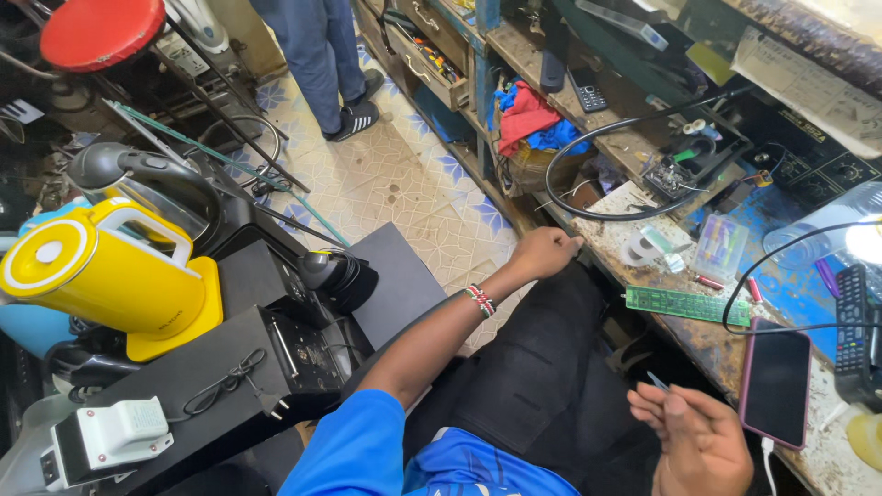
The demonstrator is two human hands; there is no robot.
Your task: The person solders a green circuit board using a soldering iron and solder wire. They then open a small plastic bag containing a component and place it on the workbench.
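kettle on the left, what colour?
Yellow kettle with a white lid centre; head view shows it clearly.

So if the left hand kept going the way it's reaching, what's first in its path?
Probably the edge of the workbench: the left hand, a closed fist, is already at it, with the tape roll just beyond. Depth is unclear.

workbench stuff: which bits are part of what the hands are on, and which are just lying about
In hand or nearest:
- left hand closed at the bench edge
- right hand pinching a small thin tool
- green circuit board

Lying about:
- phone
- yellow kettle
- tape roll
- remote control
- red cloth
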